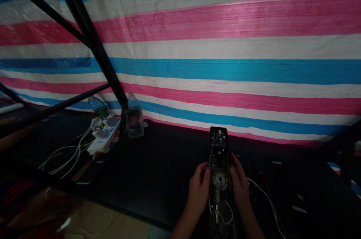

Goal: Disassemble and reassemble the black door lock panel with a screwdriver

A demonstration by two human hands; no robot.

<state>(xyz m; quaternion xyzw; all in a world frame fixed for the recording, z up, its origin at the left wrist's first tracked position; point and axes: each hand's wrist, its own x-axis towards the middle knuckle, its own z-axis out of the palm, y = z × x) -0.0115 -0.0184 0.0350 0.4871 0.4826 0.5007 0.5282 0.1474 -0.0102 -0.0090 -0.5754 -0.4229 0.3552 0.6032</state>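
A long, narrow black device housing (220, 194) lies open-faced before me, its far end pointing at the striped sheet. Inside it show a circuit board (219, 138) at the far end, a round part (220, 180) near the middle, and thin wires toward the near end. My left hand (199, 186) grips the left edge, fingers curled round it. On the opposite edge my right hand (239, 182) is closed in the same way, thumb along the side. The housing's near end runs out of the picture.
A white power strip (104, 137) with plugs and cables sits left on the black table (158, 171), beside a bottle (134, 103) and a black metal post (104, 58). A pale cable (267, 197) lies at right. Another person's arm (14, 137) shows far left.
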